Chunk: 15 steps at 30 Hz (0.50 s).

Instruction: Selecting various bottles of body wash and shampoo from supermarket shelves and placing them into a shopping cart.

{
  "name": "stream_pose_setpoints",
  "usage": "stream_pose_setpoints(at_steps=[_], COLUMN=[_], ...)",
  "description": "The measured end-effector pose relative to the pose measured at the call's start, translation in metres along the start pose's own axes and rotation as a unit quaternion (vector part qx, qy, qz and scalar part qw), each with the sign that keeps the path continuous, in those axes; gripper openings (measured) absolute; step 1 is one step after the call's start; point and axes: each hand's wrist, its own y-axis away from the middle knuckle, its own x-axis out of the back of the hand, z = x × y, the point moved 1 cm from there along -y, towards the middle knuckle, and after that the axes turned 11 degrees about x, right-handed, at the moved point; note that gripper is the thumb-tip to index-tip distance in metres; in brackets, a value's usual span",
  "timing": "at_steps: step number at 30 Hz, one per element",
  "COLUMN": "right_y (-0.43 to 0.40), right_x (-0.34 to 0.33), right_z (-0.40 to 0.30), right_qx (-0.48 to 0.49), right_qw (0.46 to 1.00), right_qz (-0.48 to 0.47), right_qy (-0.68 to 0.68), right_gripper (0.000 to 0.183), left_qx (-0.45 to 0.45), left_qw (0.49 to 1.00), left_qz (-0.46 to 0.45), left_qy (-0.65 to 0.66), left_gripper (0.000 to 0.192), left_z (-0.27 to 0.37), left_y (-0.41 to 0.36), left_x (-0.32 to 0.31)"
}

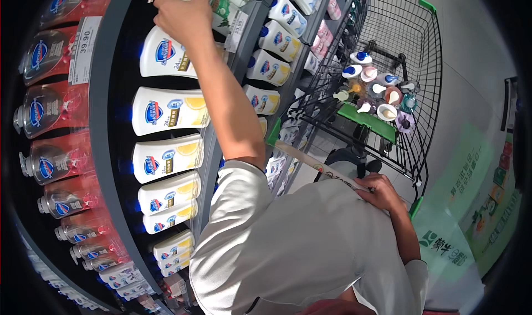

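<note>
At the top left, my left hand [185,18] is closed around a white and green floral bottle [218,3] with a pinkish cap or pump top, partly cut off by the picture's edge. It is above a row of white Safeguard body wash bottles [166,110] with lemon pictures. My right hand [378,190] grips the handle bar [307,161] of a black wire shopping cart [434,65] with green corners. Several pump bottles [378,88] of mixed colours stand grouped in the cart, near its green flap [368,124].
Grey shelf edges [102,107] curve along the left, with red-tinted clear Safeguard bottles [50,111] beyond them. More shelves of white bottles [268,67] run beside the cart. Price tags [85,51] hang on the shelf edges. A green printed display [457,232] stands at the right.
</note>
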Motion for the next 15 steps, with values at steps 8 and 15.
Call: stream_pose_setpoints(at_steps=[8,15], right_y=[-0.002,0.007], right_x=[0.001,0.003], right_z=[0.001,0.0], right_qx=[-0.024,-0.055], right_qw=[0.999,0.997], right_qz=[-0.019,-0.036], right_qy=[0.028,0.035], right_gripper=[0.04,0.043], left_qx=[-0.078,-0.023], left_qw=[0.936,0.833], left_qz=[0.031,-0.264], left_qy=[0.342,0.486], left_gripper=[0.051,0.043], left_z=[0.05,0.122], left_y=[0.015,0.094], left_x=[0.062,0.025])
